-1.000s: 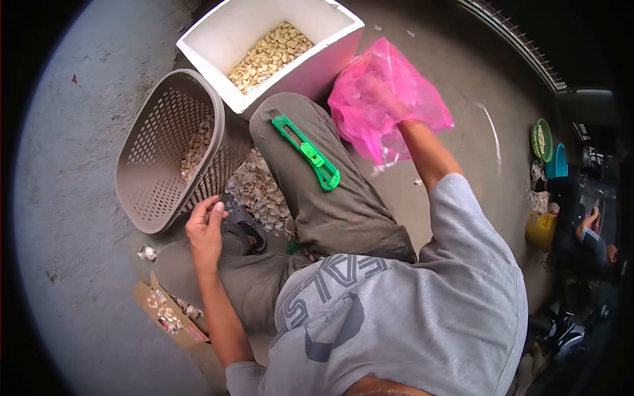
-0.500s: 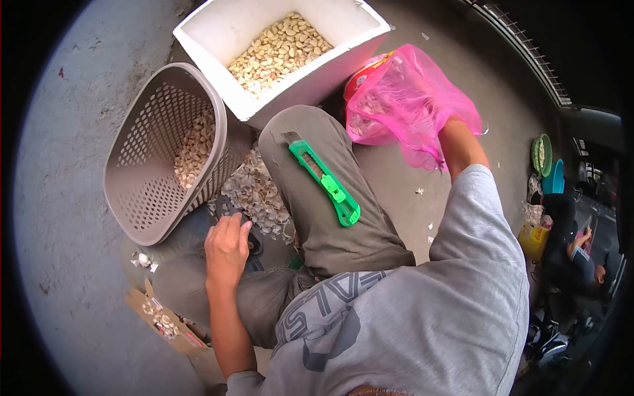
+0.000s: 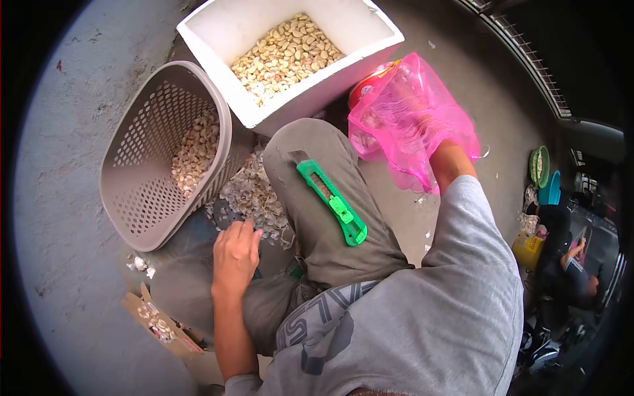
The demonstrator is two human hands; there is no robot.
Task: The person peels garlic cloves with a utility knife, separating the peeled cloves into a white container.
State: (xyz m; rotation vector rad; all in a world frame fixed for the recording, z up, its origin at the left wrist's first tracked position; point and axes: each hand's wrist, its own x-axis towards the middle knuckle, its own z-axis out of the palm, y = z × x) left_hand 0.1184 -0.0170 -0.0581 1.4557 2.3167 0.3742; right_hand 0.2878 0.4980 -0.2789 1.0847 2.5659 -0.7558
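My right hand (image 3: 426,122) reaches into a pink mesh bag (image 3: 456,125) up to the wrist. Netting blurs its fingers, so their grip is hidden. Pale garlic pieces (image 3: 365,140) show through the mesh, and a red container (image 3: 371,86) sits behind it. My left hand (image 3: 236,254) hangs loosely over my leg, thumb apart from lightly bent fingers, holding nothing visible. Papery garlic skins (image 3: 256,198) lie just beyond it. Across my raised knee rests a green utility knife (image 3: 333,201), its blade out and pointing away from me.
A white foam box (image 3: 323,82) contains peeled garlic cloves (image 3: 287,56). Left of it, a tilted beige basket (image 3: 142,198) holds unpeeled cloves (image 3: 197,155). A cardboard box (image 3: 146,300) with garlic bits stands at lower left. Far right, another person (image 3: 561,237) sits near green and blue basins (image 3: 549,188).
My right hand has moved slightly down and left inside the bag, and the netting has shifted. My left hand has moved a little right. The view has tilted slightly; the knife stays on my knee.
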